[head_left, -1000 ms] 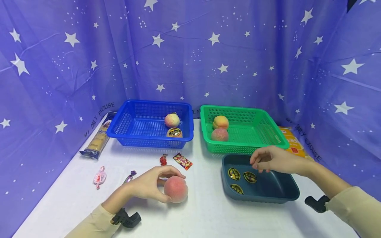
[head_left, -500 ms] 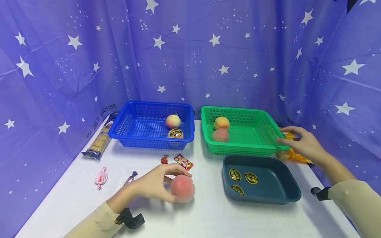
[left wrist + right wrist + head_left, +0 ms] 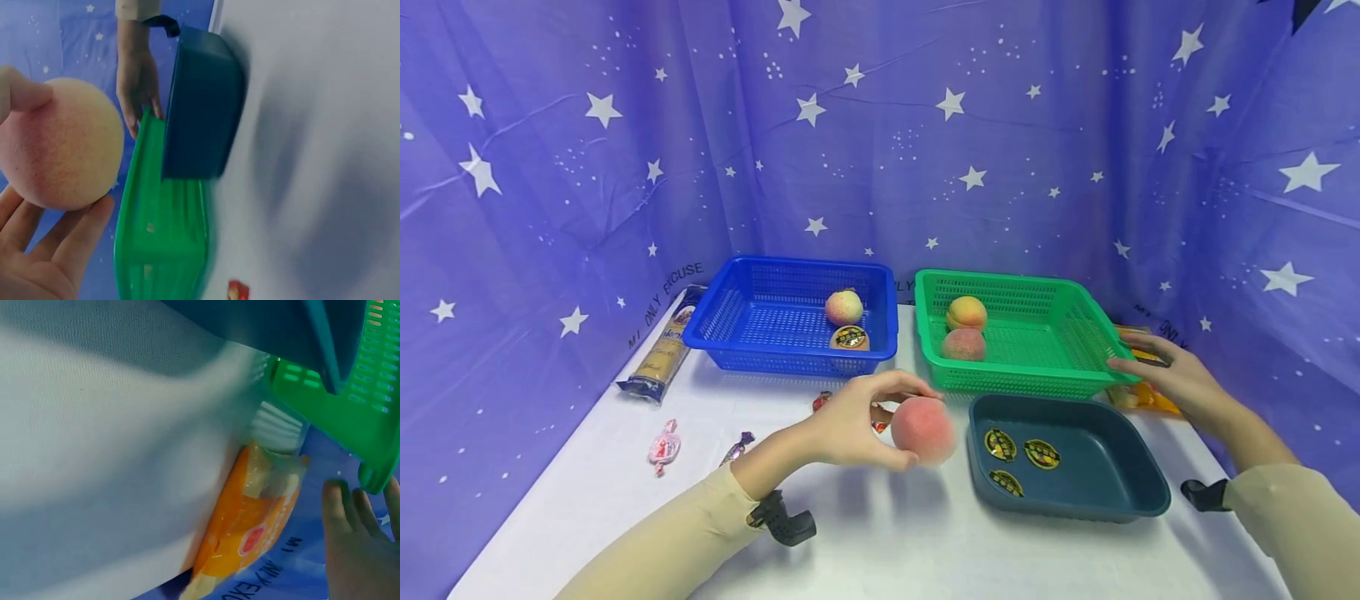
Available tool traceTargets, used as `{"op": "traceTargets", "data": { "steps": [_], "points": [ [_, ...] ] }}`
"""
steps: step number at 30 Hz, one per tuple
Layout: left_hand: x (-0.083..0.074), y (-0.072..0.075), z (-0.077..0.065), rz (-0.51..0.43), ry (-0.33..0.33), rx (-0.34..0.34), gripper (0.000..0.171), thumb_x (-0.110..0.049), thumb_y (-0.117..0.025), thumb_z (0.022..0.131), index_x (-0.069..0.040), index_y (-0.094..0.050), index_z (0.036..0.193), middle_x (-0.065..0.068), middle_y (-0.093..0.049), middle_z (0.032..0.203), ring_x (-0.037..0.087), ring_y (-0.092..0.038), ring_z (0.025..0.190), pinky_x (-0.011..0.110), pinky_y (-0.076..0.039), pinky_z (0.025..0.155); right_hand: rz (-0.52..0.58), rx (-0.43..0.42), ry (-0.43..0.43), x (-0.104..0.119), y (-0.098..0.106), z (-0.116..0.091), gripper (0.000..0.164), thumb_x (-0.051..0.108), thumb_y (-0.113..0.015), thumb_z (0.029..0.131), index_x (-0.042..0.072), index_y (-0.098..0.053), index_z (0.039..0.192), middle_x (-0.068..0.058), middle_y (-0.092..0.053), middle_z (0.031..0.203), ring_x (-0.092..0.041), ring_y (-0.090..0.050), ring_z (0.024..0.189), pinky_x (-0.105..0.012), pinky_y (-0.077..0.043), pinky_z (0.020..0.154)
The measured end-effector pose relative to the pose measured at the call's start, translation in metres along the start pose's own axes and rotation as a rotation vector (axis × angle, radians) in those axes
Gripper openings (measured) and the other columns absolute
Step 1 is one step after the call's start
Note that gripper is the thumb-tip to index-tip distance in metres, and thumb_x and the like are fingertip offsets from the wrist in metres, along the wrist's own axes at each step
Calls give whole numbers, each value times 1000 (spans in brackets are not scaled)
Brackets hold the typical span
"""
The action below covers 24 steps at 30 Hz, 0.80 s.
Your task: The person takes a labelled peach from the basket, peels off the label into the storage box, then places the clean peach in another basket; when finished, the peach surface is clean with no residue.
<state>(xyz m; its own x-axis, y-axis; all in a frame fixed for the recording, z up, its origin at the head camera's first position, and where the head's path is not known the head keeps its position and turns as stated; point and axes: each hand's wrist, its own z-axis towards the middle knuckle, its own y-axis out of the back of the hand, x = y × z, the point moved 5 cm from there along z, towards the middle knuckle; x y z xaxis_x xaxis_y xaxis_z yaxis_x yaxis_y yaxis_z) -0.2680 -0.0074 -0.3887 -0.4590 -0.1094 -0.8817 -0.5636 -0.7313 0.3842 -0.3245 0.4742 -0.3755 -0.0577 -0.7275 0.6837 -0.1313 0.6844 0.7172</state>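
Observation:
My left hand (image 3: pixel 853 421) holds a pink peach (image 3: pixel 923 431) between thumb and fingers, raised above the table just left of the dark teal tub (image 3: pixel 1131 496). In the left wrist view the peach (image 3: pixel 69 144) is large, blushed pink and yellow. At the right end of the green basket (image 3: pixel 1022 377), my right hand (image 3: pixel 1187 383) has its thumb and fingers on either side of the rim. Two fruits lie at the left in that basket, an orange-yellow peach (image 3: pixel 967 313) and a dusky red one (image 3: pixel 964 344). Three round black-and-yellow stickers (image 3: pixel 1042 454) show in the tub.
A blue basket (image 3: pixel 790 360) with two peaches (image 3: pixel 844 307) stands back left, beside a long blue-and-gold packet (image 3: pixel 662 354). Wrapped candies (image 3: pixel 664 448) lie on the white table (image 3: pixel 850 542). An orange packet (image 3: pixel 250 519) lies behind my right hand. A starry purple curtain surrounds the table.
My left hand has lifted the peach and carried it rightward toward the tub. My right hand has moved from over the tub to the green basket's right rim.

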Motion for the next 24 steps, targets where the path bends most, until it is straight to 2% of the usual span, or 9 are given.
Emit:
{"op": "traceTargets", "data": {
  "steps": [4, 6, 10, 12, 14, 17, 19, 21, 24],
  "points": [
    [-5, -5, 24, -33, 4, -19, 70, -12, -97, 80, -28, -68, 142, -5, -70, 143, 11, -71, 127, 30, -67, 98, 7, 9, 22, -4, -4, 1, 94, 47, -62, 113, 4, -9, 178, -34, -10, 182, -67, -20, 159, -77, -44, 115],
    [-7, -8, 36, -63, 9, -21, 70, -11, -97, 81, -25, -68, 142, -2, -70, 143, 11, -71, 126, 29, -67, 99, 7, 18, 19, -6, -5, 1, 95, 46, -62, 113, 4, -7, 178, -35, -11, 182, -65, -21, 160, -65, -51, 112],
    [-13, -12, 60, -111, 16, -35, 68, -11, -96, 82, -20, -68, 143, 3, -68, 147, 11, -72, 122, 29, -66, 100, 26, 30, 1, -10, -7, 3, 98, 47, -61, 113, 2, -2, 177, -38, -13, 180, -63, -25, 158, -28, -54, 97],
    [-15, -14, 71, -122, 13, -43, 67, -12, -96, 83, -19, -68, 144, 4, -68, 148, 11, -72, 121, 29, -66, 99, 50, 36, -1, -12, -7, 3, 98, 45, -61, 114, 2, -1, 177, -41, -14, 178, -64, -26, 157, -20, -53, 91],
    [-17, -15, 81, -123, 15, -52, 66, -12, -95, 84, -19, -68, 144, 4, -69, 147, 10, -72, 121, 28, -66, 99, 67, 40, -11, -13, -7, 3, 98, 46, -61, 114, 3, 0, 178, -43, -13, 177, -64, -25, 158, -26, -58, 97],
    [-19, -17, 98, -95, 10, -66, 66, -15, -95, 85, -19, -68, 145, 1, -71, 144, 7, -71, 121, 26, -63, 102, 82, 41, -26, -15, -7, 4, 99, 47, -61, 114, 7, 2, 178, -43, -10, 178, -64, -24, 160, -53, -56, 112],
    [-19, -18, 109, -85, 13, -73, 65, -17, -95, 85, -20, -68, 145, -2, -72, 141, 4, -71, 119, 24, -62, 102, 85, 34, -29, -17, -6, 4, 98, 47, -62, 113, 10, 1, 179, -42, -11, 179, -48, -43, 157, -53, -56, 114],
    [-19, -19, 119, -86, 21, -78, 65, -17, -95, 85, -20, -69, 144, -4, -72, 138, 3, -71, 117, 23, -62, 101, 107, 20, -22, -18, -7, 5, 96, 45, -63, 113, 14, -2, 180, -40, -15, 179, -19, -61, 142, -37, -60, 108],
    [-16, -20, 132, -112, 40, -91, 63, -16, -95, 85, -19, -69, 143, -7, -71, 135, 2, -71, 113, 24, -64, 95, 148, 4, 1, -19, -8, 7, 90, 41, -65, 113, 22, -9, 181, -40, -19, 178, 18, -58, 110, -13, -57, 90]
  ]
}}
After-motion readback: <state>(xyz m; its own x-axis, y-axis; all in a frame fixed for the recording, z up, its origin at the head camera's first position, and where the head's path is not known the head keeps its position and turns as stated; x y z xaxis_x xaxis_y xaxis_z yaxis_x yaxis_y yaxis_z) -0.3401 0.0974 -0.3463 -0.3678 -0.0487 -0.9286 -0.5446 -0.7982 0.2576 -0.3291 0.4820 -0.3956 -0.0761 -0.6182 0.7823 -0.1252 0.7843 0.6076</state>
